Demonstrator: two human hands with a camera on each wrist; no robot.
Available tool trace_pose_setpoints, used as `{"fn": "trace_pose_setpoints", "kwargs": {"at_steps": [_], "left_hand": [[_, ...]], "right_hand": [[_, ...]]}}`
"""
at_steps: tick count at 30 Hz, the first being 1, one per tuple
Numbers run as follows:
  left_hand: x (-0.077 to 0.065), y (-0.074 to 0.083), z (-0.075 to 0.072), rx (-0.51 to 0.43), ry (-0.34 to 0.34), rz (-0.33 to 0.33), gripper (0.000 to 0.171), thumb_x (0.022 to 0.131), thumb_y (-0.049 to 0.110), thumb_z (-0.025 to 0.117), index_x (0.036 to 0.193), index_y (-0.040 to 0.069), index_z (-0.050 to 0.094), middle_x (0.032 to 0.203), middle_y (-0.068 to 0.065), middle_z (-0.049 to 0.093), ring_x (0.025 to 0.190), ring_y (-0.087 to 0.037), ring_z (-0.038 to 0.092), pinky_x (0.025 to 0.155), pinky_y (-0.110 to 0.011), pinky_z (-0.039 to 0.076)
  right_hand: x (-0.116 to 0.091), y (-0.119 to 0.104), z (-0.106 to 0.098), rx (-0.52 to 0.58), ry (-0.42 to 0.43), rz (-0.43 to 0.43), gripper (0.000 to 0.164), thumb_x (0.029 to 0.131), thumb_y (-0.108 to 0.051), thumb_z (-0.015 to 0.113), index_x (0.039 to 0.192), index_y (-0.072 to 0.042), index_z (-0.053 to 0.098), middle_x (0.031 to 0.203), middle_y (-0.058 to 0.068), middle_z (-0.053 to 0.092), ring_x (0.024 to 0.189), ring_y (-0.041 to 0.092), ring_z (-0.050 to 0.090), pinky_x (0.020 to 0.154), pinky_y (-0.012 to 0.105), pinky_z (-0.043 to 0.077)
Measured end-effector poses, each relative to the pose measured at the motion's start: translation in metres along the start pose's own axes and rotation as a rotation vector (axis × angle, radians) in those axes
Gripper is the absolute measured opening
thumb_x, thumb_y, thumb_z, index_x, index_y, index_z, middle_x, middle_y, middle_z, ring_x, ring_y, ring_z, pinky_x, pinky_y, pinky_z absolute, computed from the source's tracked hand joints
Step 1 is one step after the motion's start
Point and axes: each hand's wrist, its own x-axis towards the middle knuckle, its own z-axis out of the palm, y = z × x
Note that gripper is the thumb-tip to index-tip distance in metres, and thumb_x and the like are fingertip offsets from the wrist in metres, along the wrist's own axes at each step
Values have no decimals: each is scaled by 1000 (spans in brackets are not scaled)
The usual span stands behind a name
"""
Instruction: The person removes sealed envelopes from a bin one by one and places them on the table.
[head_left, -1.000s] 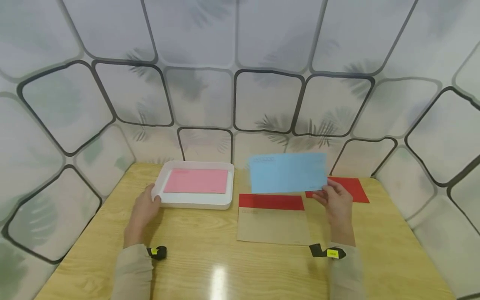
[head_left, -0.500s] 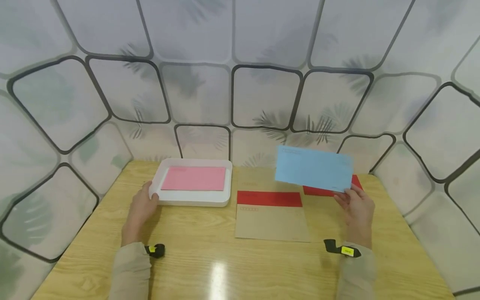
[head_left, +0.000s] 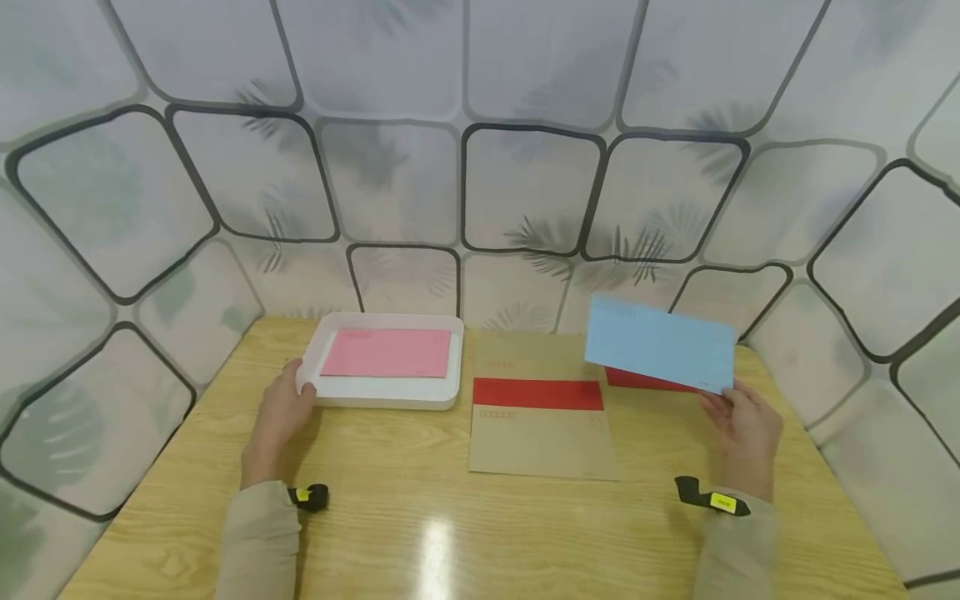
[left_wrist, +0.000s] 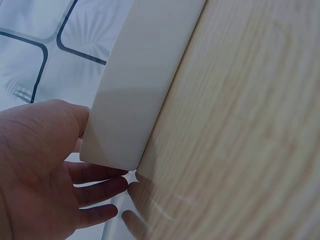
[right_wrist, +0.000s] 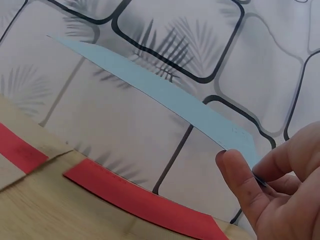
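Note:
My right hand pinches a light blue envelope by its lower right corner. The envelope is raised and tilted above a red envelope, partly covering it in the head view. In the right wrist view, the thumb lies on the near side of the blue envelope, fingers behind. On the left, my left hand grips the front left corner of a white tray, thumb at the rim. A pink envelope lies flat in that tray. In the left wrist view the fingertips touch the tray's end wall.
In the middle of the wooden table, a brown envelope lies at the front. Behind it shows a red envelope, then another brown one overlapped by it. A patterned wall encloses the table's back and sides.
My right hand has carried the blue envelope rightward, from above the middle envelopes to over the right red one, tilting it. The left hand stays at the tray.

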Motion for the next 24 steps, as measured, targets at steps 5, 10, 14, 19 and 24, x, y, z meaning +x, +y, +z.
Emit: {"fn": "trace_pose_setpoints", "kwargs": {"at_steps": [5, 10, 14, 19, 24], "left_hand": [[0, 0, 1, -3, 1, 1, 60, 100, 14, 33, 151, -13, 16, 147, -44, 27, 136, -58, 29, 111, -65, 27], [0, 2, 2, 2, 8, 11, 60, 100, 14, 33, 151, -13, 16, 147, -44, 28, 135, -58, 30, 110, -65, 28], [0, 1, 2, 3, -2, -2, 61, 101, 15, 33, 152, -12, 14, 148, -43, 27, 136, -57, 29, 111, -65, 28], [0, 1, 2, -5, -8, -13, 61, 101, 15, 32, 153, -11, 14, 150, -42, 25, 137, -57, 27, 112, -65, 26], [2, 2, 2, -2, 4, -15, 61, 101, 15, 32, 152, -12, 15, 150, -42, 26, 138, -57, 27, 112, -64, 25]], "right_hand": [[5, -7, -22, -79, -8, -9, 22, 97, 3, 53, 93, -8, 72, 81, 9, 74, 68, 22, 74, 64, 29, 60], [13, -12, -37, -131, 16, -9, 27, 97, 4, 53, 85, -9, 73, 78, 10, 73, 67, 21, 74, 65, 29, 60], [20, -13, -44, -172, 49, 43, 30, 97, 4, 53, 78, -9, 73, 75, 8, 72, 66, 20, 73, 66, 29, 61], [26, -12, -50, -226, 126, 81, 30, 96, 2, 54, 76, -12, 72, 72, 3, 70, 66, 17, 72, 66, 29, 61], [31, -13, -57, -273, 144, 49, 27, 96, 1, 55, 79, -13, 70, 71, 1, 70, 65, 17, 72, 65, 31, 61]]}}
